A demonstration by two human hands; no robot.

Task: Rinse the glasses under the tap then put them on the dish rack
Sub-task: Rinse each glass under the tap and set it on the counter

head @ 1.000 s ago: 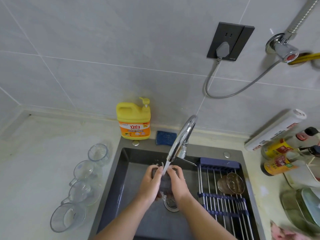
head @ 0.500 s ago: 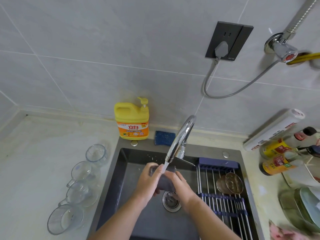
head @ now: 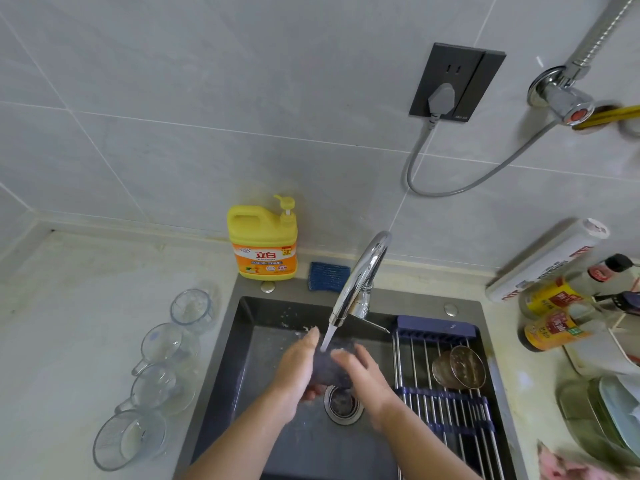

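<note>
Over the dark sink (head: 239, 368), both my hands hold a dark-looking glass (head: 329, 370) under the stream of the running chrome tap (head: 360, 278). My left hand (head: 298, 370) wraps its left side with the fingers pointing up, and my right hand (head: 363, 375) grips its right side. The dish rack (head: 446, 407) lies across the sink's right half with one brownish glass (head: 460, 367) lying on it. Several clear handled glasses (head: 159, 344) stand in a row on the counter left of the sink.
A yellow detergent bottle (head: 263, 240) and a blue sponge (head: 329, 277) sit behind the sink. Sauce bottles (head: 554, 317), a roll (head: 547, 261) and stacked dishes (head: 609, 414) crowd the right counter. A pink cloth (head: 568, 465) lies at the lower right.
My hands have turned the glass under the stream; my left fingers now stretch upward along it and my right hand has slid lower on its right side.
</note>
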